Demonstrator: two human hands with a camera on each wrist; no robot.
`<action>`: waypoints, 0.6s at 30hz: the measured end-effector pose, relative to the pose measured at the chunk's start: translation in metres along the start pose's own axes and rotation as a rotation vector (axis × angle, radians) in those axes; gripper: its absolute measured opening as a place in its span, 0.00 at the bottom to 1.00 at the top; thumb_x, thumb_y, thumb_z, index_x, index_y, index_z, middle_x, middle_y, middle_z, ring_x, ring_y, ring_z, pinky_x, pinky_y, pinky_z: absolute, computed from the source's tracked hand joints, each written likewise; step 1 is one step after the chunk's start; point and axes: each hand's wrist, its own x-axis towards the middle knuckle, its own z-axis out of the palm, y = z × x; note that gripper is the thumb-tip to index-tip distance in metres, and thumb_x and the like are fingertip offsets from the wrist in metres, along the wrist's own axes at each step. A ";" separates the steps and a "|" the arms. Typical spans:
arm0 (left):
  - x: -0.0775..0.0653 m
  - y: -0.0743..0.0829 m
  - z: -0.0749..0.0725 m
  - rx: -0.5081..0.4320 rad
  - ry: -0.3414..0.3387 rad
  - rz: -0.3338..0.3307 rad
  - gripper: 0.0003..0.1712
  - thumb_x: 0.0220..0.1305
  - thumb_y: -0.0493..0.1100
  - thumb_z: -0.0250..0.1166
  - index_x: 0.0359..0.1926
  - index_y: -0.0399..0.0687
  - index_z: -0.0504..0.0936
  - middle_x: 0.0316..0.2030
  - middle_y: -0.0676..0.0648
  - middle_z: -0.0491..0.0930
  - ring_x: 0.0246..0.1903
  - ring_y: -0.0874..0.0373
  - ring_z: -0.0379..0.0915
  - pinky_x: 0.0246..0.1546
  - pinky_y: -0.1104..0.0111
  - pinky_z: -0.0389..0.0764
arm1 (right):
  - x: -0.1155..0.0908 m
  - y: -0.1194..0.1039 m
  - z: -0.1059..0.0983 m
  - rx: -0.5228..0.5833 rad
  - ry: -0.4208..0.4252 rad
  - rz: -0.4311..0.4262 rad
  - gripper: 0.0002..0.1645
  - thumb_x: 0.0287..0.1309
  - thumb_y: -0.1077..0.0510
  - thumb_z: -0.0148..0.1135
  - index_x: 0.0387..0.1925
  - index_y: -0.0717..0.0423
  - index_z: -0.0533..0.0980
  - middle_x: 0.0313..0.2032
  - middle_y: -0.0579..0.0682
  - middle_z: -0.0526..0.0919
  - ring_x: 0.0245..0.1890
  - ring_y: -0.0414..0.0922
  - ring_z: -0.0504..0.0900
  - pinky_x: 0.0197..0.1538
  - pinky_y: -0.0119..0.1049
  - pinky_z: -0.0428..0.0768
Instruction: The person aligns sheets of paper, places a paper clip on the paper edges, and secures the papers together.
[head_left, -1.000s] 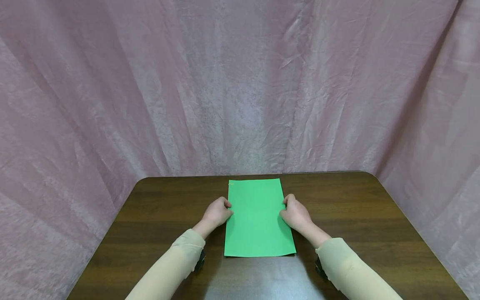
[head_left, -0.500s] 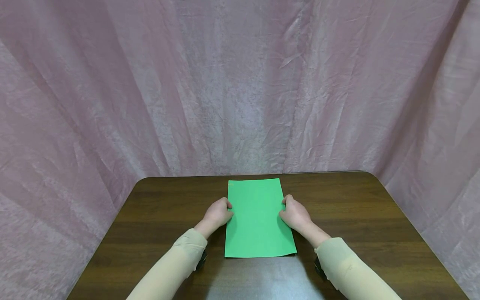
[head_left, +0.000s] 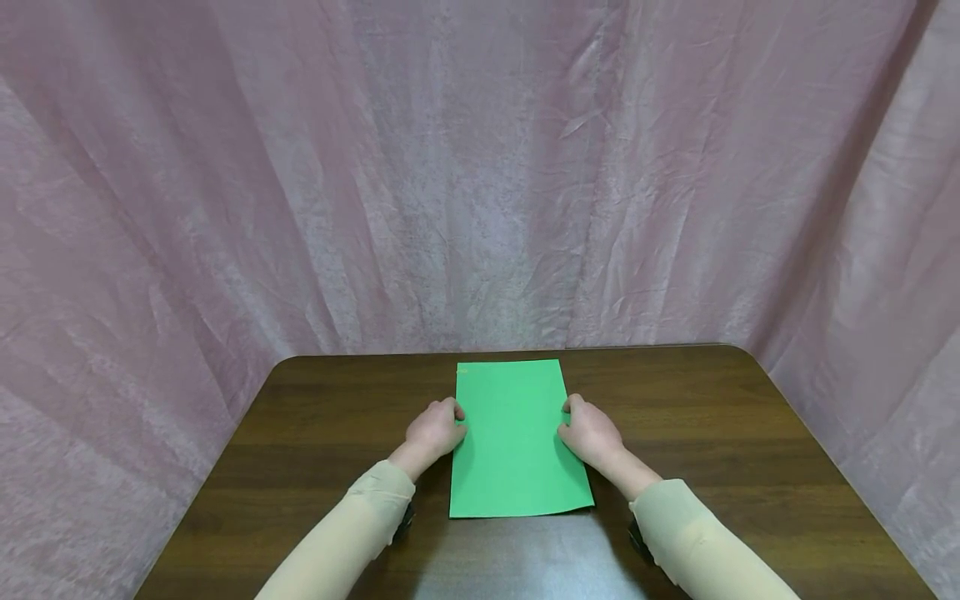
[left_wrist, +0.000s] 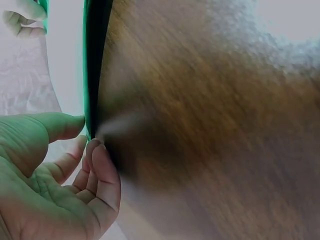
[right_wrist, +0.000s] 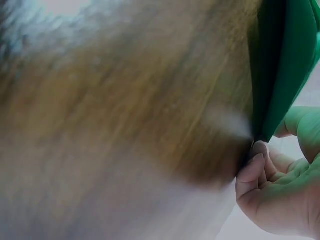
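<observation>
A green sheet of paper (head_left: 513, 450) lies upright-oriented on the wooden table, its near right corner slightly raised above a dark shadow. My left hand (head_left: 437, 429) pinches its left edge between thumb and fingers. On the opposite edge, at about the same height, my right hand (head_left: 591, 432) pinches the paper too. In the left wrist view the thumb of the left hand (left_wrist: 65, 170) is on the paper's face, with curled fingers at the edge. The right wrist view has the right hand (right_wrist: 282, 185) at the paper's edge (right_wrist: 290, 65), fingertips close to the tabletop.
The brown wooden table (head_left: 322, 433) has rounded far corners and shows a bright reflection near its front. Pink velvet curtains (head_left: 480, 183) hang right behind the table and along both sides. Pale sleeves (head_left: 345, 533) cover the forearms.
Both hands keep their pinch on the paper's edges. Paper and hands appear a few pixels lower in the head view, as does the table edge; otherwise little differs.
</observation>
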 end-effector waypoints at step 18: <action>-0.005 -0.020 0.002 -0.146 0.043 0.015 0.17 0.73 0.49 0.62 0.56 0.45 0.76 0.47 0.45 0.72 0.38 0.52 0.74 0.32 0.60 0.74 | -0.010 0.022 -0.012 0.207 0.034 0.001 0.18 0.74 0.56 0.52 0.57 0.62 0.74 0.51 0.57 0.79 0.48 0.53 0.78 0.47 0.52 0.78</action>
